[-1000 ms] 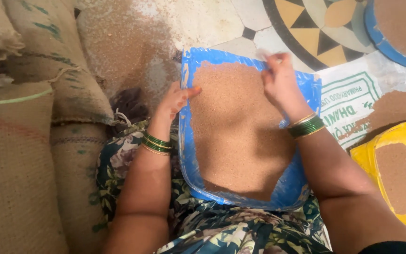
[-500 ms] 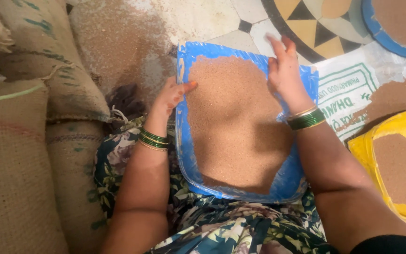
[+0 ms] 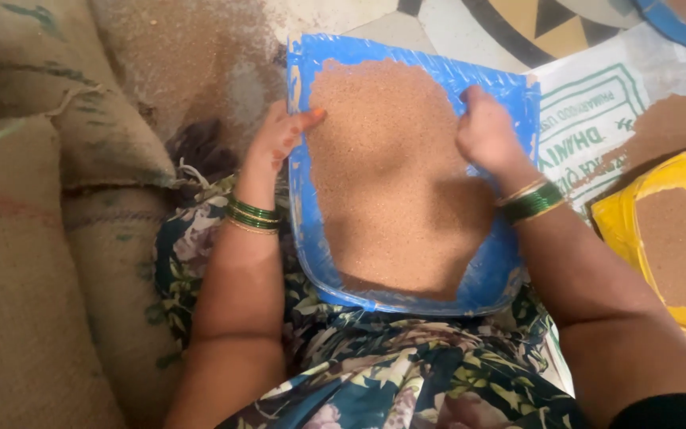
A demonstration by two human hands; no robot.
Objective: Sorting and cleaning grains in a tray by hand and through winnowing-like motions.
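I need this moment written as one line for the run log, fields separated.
left hand: grips blue tray left edge | right hand: on brown grain | beside: yellow tray, burlap sacks

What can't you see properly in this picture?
All from the head view:
- Right hand: its fingertips are curled under, so what they pinch, if anything, is hidden.
- Blue tray: brown grain covers its bottom.
- Left hand: its palm side faces away; only the fingertips reach the tray's edge.
- Yellow tray: cut off by the right edge.
- Burlap sacks: cut off at the left; contents hidden.
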